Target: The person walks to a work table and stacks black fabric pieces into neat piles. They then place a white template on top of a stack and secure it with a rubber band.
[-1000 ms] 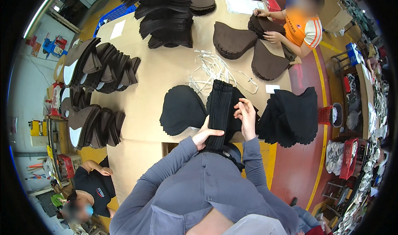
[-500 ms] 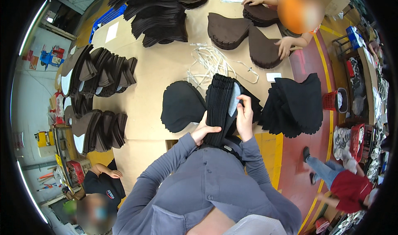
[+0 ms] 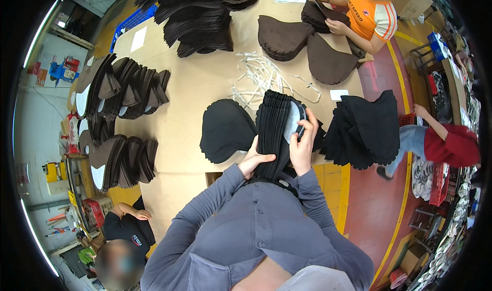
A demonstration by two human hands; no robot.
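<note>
My left hand (image 3: 253, 160) is closed round the lower left side of a thick stack of black cut fabric pieces (image 3: 270, 124), thumb across its front. The stack stands on edge against the table's near side, its layers showing. At its right side my right hand (image 3: 302, 146) grips a black piece with a pale grey-white patch (image 3: 292, 123), fingers bent over the edge. Left of the stack lies a black rounded pile with a scalloped edge (image 3: 225, 132). On the right is a fanned pile of black pieces (image 3: 363, 129).
White strips (image 3: 261, 78) lie tangled beyond the stack. Brown piles (image 3: 284, 38) and dark bundles (image 3: 197, 24) sit farther back, more brown bundles (image 3: 123, 160) at left. A co-worker in orange (image 3: 366, 14) handles brown pieces; another person (image 3: 435, 142) walks at right, one stands lower left.
My right hand has shifted slightly, and more of the pale patch and a black edge show. The co-worker's hands came together on a brown pile. The person in red moved farther along the aisle.
</note>
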